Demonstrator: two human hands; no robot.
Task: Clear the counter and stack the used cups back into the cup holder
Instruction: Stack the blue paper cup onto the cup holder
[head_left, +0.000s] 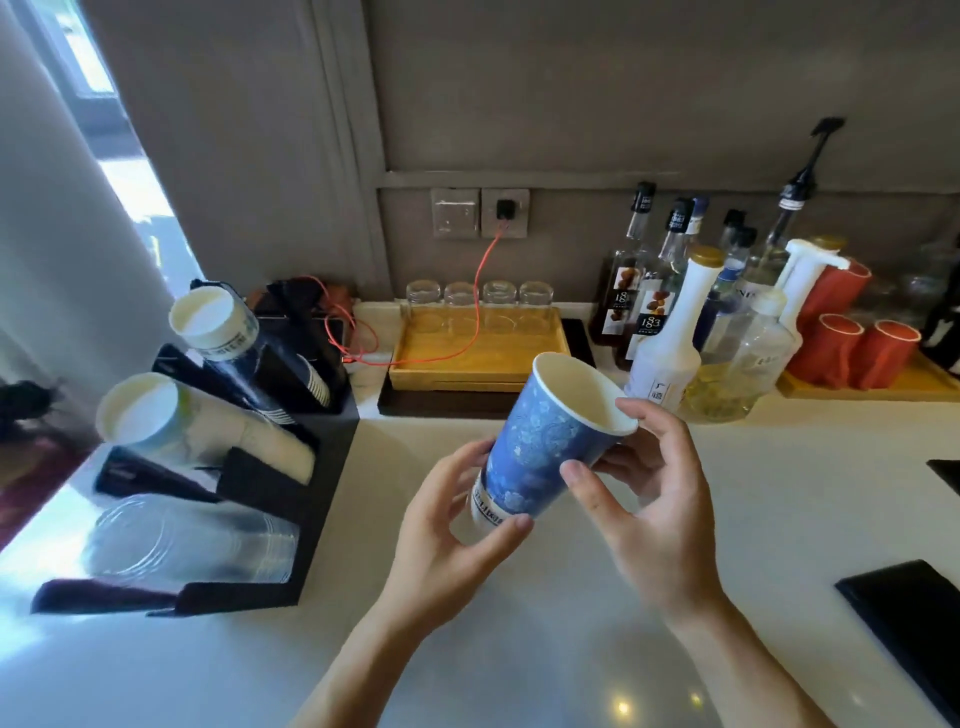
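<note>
Both hands, left (457, 525) and right (649, 499), grip a blue cup (545, 447) (tilted); cup holder (218, 457) left, bottles (675, 312) behind.

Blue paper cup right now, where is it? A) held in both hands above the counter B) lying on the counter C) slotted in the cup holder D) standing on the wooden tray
A: the blue paper cup is tilted, gripped by the left hand and right hand.

Both bare forearms reach forward, hands raised close together. The left hand (447, 525) cups from below, fingers curled. The right hand (654, 499) grips from the side, thumb forward
</note>
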